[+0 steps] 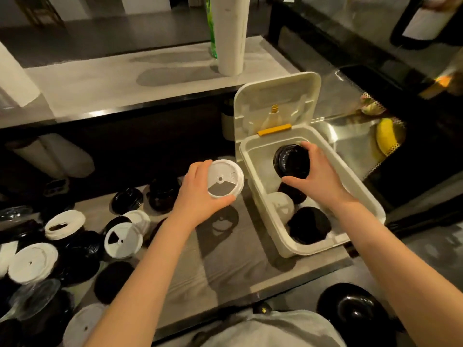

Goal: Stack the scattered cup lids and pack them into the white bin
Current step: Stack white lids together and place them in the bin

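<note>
- Pile of loose lids at near left on the grey table: white flat lids, black lids, a few clear lids. Mixed, overlapping, unsorted.
- Glossy black round piece at near right, off the table. Lid or bowl, cannot tell.
- Left hand above the table, just left of the bin. Single white cup lid with a wedge opening held by its rim, thumb on the near edge, fingers curled round the far-left edge.
- Right hand over the white bin, fingers spread claw-like round a black lid stack: thumb on the near side, fingertips on the far side. Stack within the bin's far half; seated on the floor or not, cannot tell.
- Already in the bin's near half: white lid stack and packed black lids, close together.
- Handling, as a judgement: thin moulded plastic, very light, springy, slick. Best taken across the diameter at the rim, not at the flexible centre. Stacks likely to fan or slide if squeezed from one side only, so worth nesting like with like.
- Hinged bin cover upright behind, yellow strip along the hinge line.
- Farther back: banana to the right, paper towel roll standing on the far counter.
</note>
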A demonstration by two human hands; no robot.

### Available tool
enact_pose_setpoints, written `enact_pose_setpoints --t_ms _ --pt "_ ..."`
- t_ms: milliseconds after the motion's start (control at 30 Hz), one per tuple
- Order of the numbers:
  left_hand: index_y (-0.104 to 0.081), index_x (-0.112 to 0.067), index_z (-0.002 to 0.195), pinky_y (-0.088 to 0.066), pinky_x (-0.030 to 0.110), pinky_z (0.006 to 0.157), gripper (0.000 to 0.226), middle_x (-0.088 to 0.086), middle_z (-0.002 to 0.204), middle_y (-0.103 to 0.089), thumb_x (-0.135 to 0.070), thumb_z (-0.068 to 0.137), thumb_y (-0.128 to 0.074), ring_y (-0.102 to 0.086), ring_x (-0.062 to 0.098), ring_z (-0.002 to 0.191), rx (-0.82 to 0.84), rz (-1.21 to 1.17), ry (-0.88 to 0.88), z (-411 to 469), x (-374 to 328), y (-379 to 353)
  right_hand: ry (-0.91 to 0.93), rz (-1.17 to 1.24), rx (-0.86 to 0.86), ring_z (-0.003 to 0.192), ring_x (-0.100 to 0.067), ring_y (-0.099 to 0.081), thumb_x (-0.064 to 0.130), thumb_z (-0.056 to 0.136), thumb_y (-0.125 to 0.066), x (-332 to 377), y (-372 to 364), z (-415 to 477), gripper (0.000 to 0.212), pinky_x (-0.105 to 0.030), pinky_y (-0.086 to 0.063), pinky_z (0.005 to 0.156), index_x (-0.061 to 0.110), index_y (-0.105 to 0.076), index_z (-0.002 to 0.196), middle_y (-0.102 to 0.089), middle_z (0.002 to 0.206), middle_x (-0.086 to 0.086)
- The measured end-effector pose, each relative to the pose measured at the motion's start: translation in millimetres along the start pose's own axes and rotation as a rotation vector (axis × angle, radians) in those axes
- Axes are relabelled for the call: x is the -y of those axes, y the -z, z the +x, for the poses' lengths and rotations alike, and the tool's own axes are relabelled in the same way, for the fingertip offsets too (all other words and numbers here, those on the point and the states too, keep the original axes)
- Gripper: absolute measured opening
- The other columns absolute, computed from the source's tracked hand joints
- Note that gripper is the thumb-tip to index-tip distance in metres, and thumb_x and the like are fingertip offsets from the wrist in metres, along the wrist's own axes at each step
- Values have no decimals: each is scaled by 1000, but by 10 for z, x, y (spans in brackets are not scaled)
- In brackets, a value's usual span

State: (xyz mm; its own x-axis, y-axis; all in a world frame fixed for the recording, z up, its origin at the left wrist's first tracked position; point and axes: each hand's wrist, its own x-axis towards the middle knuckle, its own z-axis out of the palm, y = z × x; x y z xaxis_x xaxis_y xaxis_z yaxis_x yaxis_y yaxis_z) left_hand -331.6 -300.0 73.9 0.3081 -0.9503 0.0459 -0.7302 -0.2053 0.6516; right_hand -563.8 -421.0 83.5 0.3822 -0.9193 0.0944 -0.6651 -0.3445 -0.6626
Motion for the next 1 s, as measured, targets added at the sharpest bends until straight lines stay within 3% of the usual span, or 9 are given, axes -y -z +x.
enact_pose_setpoints --t_ms 100,233,333,500,633,733,800,933,1000 --pt "-32 -25 138 -29 22 96 86 -8 136 -32 -50 68 -77 -35 10 124 -15 -2 -36 121 -242 -164 -7 -229 41 127 -30 -37 27 72 -79 -276 156 231 78 -35 -33 103 11 -37 136 -45 135 -11" --pt "-33 -20 139 -24 19 98 86 -4 138 -33 -47 70 -76 -33 13 128 -25 35 -62 252 -461 -343 31 -594 326 118 -29 -41 30 71 -76 -545 135 534 65 -36 -40 92 12 -42 123 -47 125 -12" --pt "-33 -20 138 -24 20 97 84 -4 137 -34 -47 70 -76 -33 13 127 -29 52 -48 308 -544 -432 86 -814 448 114 -28 -46 26 74 -72 -643 -76 692 55 -35 -45 88 13 -43 119 -49 123 -10" --pt "-33 -20 139 -28 22 97 85 -3 134 -36 -45 70 -76 -36 15 124 -15 87 -18 371 -634 -528 49 -873 690 117 -31 -49 24 76 -72 -791 -349 799 68 -40 -49 88 12 -34 132 -46 127 -12" --pt "-32 -20 140 -27 23 97 86 -2 135 -35 -46 71 -75 -34 16 125 -18 131 -4 392 -664 -574 142 -905 689 116 -29 -49 33 79 -69 -887 -428 783 66 -37 -45 86 13 -36 133 -47 127 -12" --pt "-29 -20 142 -28 24 100 89 -2 135 -33 -46 70 -75 -31 17 126 -8 154 1 403 -671 -604 136 -873 698 118 -28 -46 33 79 -68 -886 -405 820 63 -37 -44 88 14 -40 132 -45 128 -10" --pt "-28 -19 142 -26 23 101 89 -2 135 -30 -45 70 -76 -29 16 126 7 156 1 412 -685 -621 123 -787 646 117 -27 -48 30 84 -62 -831 -362 867 49 -38 -46 88 16 -45 129 -46 128 -8" --pt "-27 -20 142 -29 30 106 92 -2 136 -29 -45 69 -77 -29 17 127 7 189 -34 463 -749 -662 59 -141 332 100 -22 -58 33 94 -51 -544 -184 859 28 -33 -47 81 16 -60 115 -62 113 -3" --pt "-27 -20 142 -31 32 105 94 -2 137 -30 -46 68 -77 -30 16 127 -5 208 -66 483 -798 -680 41 205 324 88 -18 -62 29 95 -52 -383 -74 786 23 -33 -50 81 16 -65 108 -67 101 1"
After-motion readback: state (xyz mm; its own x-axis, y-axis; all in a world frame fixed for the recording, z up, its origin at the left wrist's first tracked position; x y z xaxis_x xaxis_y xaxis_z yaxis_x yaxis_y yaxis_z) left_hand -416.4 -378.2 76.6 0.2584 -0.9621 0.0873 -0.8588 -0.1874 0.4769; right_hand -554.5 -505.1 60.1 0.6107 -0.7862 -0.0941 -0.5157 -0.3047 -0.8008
